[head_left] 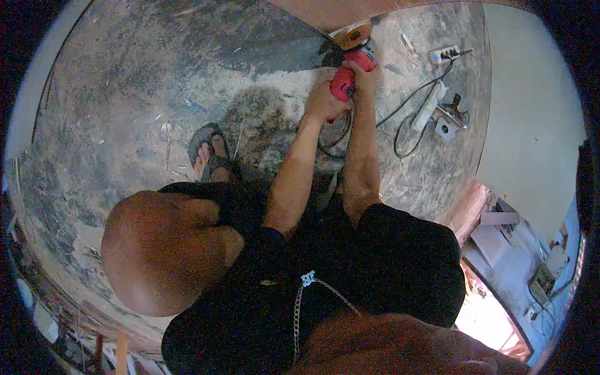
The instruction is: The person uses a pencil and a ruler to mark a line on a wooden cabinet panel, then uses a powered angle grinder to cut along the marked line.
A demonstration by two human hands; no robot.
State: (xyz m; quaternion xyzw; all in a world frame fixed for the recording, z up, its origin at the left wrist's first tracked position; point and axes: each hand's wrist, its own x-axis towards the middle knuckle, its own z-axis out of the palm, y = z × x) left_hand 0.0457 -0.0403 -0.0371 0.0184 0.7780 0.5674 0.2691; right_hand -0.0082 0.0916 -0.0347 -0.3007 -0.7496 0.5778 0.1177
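Both my hands are on a red angle grinder (342, 84), held out in front of me low over the floor. My left hand (322, 103) is closed round its rear body. Further forward, my right hand (362, 74) grips it just behind the head. A round orange-brown disc (356, 36) sits at the grinder's far end, at the corner of a brown wooden panel (325, 14). Whether the disc touches the panel I cannot tell. A dark cord (337, 147) hangs from the tool's rear.
To the right lie a white power strip (442, 55) with plugs, a looping black cable (403, 106) and a metal bracket-like piece (445, 128). A pale wall (525, 119) rises beyond them. My sandalled foot (209, 153) rests on the stained floor (144, 75), among scraps.
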